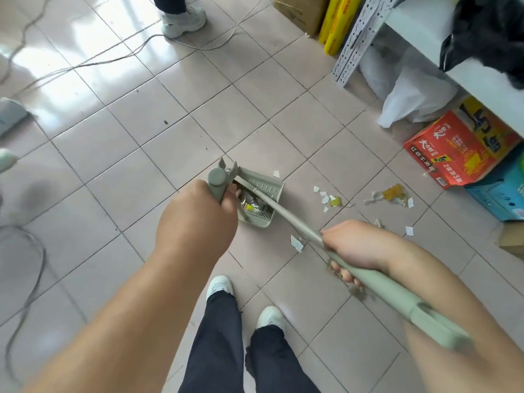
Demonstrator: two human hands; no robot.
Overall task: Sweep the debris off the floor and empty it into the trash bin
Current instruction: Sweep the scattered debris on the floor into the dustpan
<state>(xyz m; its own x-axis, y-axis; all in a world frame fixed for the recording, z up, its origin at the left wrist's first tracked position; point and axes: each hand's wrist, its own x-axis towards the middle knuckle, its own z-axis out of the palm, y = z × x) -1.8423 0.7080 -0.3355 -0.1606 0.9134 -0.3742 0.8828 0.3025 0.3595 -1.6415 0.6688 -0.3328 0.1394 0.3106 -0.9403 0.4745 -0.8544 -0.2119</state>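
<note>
Our left hand [198, 219] grips the dustpan [259, 199] handle, right hand [357, 248] clamps the broom [286, 215]; scraps [334, 200] right of the dustpan could scatter under a hard sweep.

The red carton [459, 150] under the shelf bears yellow and white Chinese print, upside down.

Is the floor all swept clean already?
No, torn paper scraps and a yellow wrapper still lie on the tiles right of the dustpan.
</note>
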